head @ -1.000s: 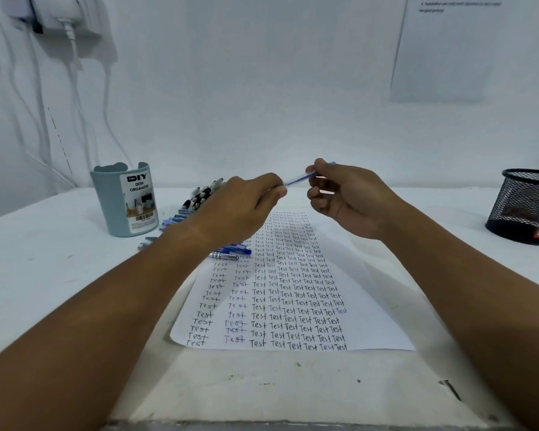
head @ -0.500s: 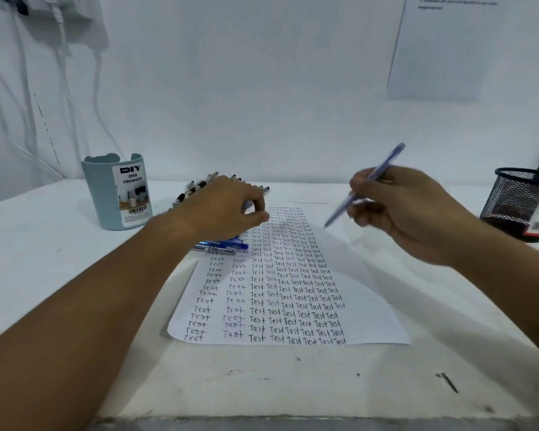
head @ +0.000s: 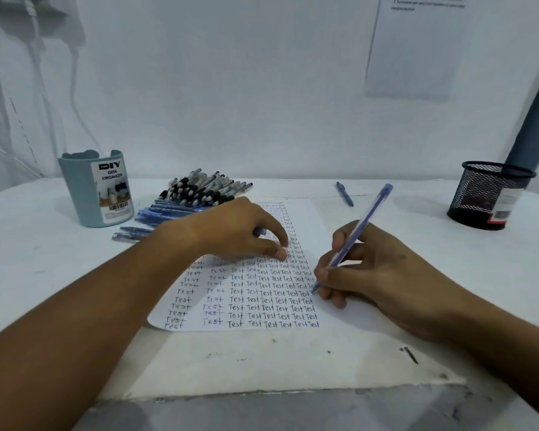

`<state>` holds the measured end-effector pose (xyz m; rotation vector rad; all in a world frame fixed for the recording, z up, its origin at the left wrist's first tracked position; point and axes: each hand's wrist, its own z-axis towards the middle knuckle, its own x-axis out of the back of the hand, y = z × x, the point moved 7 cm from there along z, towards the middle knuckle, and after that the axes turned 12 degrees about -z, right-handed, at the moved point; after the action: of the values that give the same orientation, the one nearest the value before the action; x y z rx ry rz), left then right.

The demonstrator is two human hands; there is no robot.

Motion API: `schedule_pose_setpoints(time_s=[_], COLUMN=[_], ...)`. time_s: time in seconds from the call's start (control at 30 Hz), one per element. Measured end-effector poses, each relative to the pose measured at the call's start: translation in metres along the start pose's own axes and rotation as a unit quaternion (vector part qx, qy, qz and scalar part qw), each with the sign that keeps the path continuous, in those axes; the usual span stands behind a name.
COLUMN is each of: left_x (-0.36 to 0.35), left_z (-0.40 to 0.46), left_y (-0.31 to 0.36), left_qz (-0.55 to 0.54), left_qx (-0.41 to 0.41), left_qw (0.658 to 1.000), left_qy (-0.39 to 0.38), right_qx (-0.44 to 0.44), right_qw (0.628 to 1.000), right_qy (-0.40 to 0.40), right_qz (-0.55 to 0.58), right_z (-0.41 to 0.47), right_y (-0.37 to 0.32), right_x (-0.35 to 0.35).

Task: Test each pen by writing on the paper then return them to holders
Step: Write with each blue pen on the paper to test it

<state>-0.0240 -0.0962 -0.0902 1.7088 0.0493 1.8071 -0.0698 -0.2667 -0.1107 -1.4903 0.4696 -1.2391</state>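
Note:
A white paper [head: 311,219] filled with columns of the word "Test" lies in the middle of the table. My right hand [head: 371,275] grips a blue pen [head: 363,223] in a writing hold, with its tip touching the paper at the right end of a row. My left hand [head: 237,231] rests on the paper's upper left part, fingertips down, with a small blue pen cap [head: 260,232] pinched under the fingers. A pile of pens [head: 199,194] lies behind the left hand. A blue-grey desk organizer [head: 97,188] stands at the far left and a black mesh holder [head: 489,197] at the far right.
A single blue pen [head: 344,194] lies beyond the paper, towards the back wall. Two loose blue pens [head: 131,234] lie beside the organizer. A grey-blue pole [head: 535,119] rises behind the mesh holder. Cables hang on the wall at the left.
The hands pulled apart, the cap staying in the left. My right hand turned the pen and lowered its tip onto the paper. My left hand dropped onto the sheet.

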Motion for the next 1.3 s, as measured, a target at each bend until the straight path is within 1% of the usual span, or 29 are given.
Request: schedule_pose_setpoints(time_s=[0.2, 0.57, 0.7, 0.8, 0.93, 1.07, 1.2, 1.3], left_x=[0.0002, -0.0004, -0.0004, -0.0002, -0.0001, 0.0000, 0.0000, 0.0003], left_z=[-0.0003, -0.0002, -0.0003, -0.0003, -0.0004, -0.0014, -0.0011, -0.0014], left_y=[-0.0008, -0.0019, -0.0020, -0.0016, -0.0008, -0.0010, -0.0010, -0.0011], left_qz=[0.000, -0.008, -0.014, -0.015, -0.013, -0.012, -0.013, -0.015], left_qx=[0.010, 0.018, 0.018, 0.016, 0.014, 0.014, 0.020, 0.021], left_qw=[1.000, 1.000, 1.000, 1.000, 1.000, 1.000, 1.000, 1.000], left_qy=[-0.001, -0.005, -0.006, -0.005, -0.004, -0.006, -0.006, -0.005], right_qx=[0.015, 0.032, 0.023, 0.018, 0.025, 0.023, 0.034, 0.030], right_qw=[1.000, 0.996, 0.998, 0.998, 0.997, 0.999, 0.997, 0.998], right_qy=[0.004, 0.015, -0.002, 0.014, 0.017, 0.009, -0.003, -0.006], right_qz=[-0.015, -0.078, -0.064, -0.055, -0.073, -0.038, -0.065, -0.063], right_z=[-0.0042, -0.0017, -0.0019, -0.0020, -0.0001, -0.0004, -0.0013, -0.0010], right_y=[-0.0058, -0.0034, -0.0038, -0.0030, -0.0018, -0.0016, -0.0036, -0.0044], right_x=[0.0011, 0.0000, 0.0000, 0.0017, 0.0001, 0.0020, -0.0005, -0.0001])
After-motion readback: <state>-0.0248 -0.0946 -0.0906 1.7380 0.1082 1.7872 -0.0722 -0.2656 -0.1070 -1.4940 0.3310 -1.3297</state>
